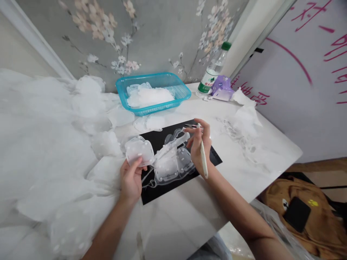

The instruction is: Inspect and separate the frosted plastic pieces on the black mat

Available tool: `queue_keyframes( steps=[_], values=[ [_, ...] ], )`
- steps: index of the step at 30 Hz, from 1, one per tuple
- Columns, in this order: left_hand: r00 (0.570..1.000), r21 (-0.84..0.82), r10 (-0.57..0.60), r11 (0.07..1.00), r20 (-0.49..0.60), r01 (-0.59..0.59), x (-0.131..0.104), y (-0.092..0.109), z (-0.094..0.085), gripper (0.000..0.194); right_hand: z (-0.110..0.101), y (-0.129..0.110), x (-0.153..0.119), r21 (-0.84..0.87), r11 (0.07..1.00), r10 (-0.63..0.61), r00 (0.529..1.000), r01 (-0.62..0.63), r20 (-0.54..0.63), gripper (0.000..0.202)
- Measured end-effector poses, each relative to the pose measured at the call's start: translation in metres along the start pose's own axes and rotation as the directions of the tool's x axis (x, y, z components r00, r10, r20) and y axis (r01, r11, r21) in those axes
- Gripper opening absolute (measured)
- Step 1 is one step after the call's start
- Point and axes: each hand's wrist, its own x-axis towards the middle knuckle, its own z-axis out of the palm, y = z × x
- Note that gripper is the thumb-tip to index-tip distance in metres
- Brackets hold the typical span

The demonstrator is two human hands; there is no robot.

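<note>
My left hand (132,178) pinches a translucent white plastic piece (139,150) with small raised dots, thumb on top, over the left edge of a black mat (150,196). In my right hand (200,146) is a tool with a long white handle (204,159) and a dark metal tip that points left, above the mat's right part. Between my hands, more translucent moulded pieces (166,168) lie on the mat, joined with thin strips and edging. The fingers of my right hand are beside the upper end of these pieces.
A large heap of translucent pieces (48,144) covers the left side. Behind the mat stands a blue basket (159,108) holding similar pieces. A water bottle (210,77), purple packet (223,87) and tissue (245,104) are at the back right; clear scraps (241,139) lie right of the mat.
</note>
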Motion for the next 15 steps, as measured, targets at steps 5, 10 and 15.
queue_keyframes(
  steps=[5, 10, 15],
  values=[
    [0.998, 0.08, 0.017, 0.997, 0.058, -0.022, 0.0, -0.004, -0.001, 0.021, 0.0, -0.001, -0.005, -0.167, 0.972, -0.176, 0.983, 0.166, -0.048, 0.023],
    [0.958, 0.24, 0.21, 0.937, 0.196, -0.255, 0.0, -0.01, -0.008, 0.016, 0.013, 0.001, -0.021, -0.069, 0.926, -0.373, 0.927, 0.37, -0.035, 0.031],
    [0.817, 0.417, 0.385, 0.718, 0.429, -0.557, -0.004, -0.007, -0.011, 0.031, 0.017, -0.003, -0.031, -0.012, 0.92, -0.391, 0.921, 0.391, 0.002, 0.039]
  ],
)
